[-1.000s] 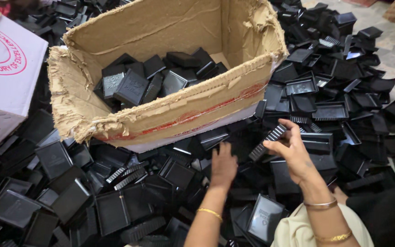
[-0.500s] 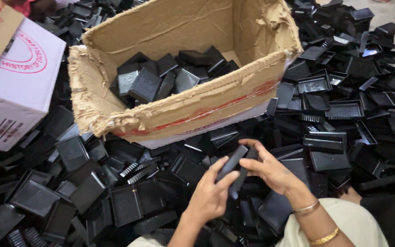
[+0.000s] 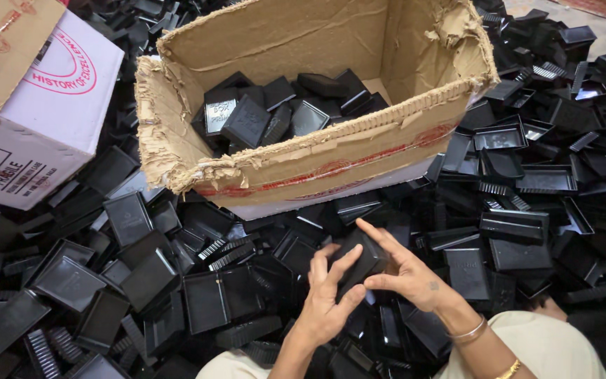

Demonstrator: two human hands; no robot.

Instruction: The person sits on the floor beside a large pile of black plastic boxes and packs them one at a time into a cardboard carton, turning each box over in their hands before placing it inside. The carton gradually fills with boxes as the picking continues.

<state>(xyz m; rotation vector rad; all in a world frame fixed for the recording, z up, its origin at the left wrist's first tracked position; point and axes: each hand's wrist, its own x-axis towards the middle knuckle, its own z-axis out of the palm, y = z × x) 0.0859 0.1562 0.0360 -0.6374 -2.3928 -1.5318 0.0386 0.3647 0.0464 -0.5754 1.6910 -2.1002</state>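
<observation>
Black plastic casing [image 3: 360, 261], a small boxy shell, sits between both hands just in front of a torn cardboard box [image 3: 331, 158], above a floor-wide heap of matching black parts [image 3: 177, 281]. The right hand [image 3: 408, 275] cups it from beneath and behind, thumb under its lower edge and index finger stretched along its top. The left hand [image 3: 327, 298] is half open, fingers spread and curled, with the fingertips pressing the near face of the piece; neither hand is closed into a fist.

The casing looks light and rigid, moulded thin, with smooth and faintly glossy faces that could slip under a loose pinch. Its edges and corners appear the surest places to take hold, as the thin walls might flex or crack if squeezed across the open side. Its long axis seems to run diagonally, from lower left near the left hand's fingers up to the right toward the box, with one broad face tilted up at the camera; whether the hollow side faces up or down cannot be told.

Inside the box lie more of the same shells [image 3: 275, 112], jumbled at angles. A white printed carton [image 3: 36, 119] stands at the left. Gold bangles [image 3: 470, 331] ring the right wrist.
</observation>
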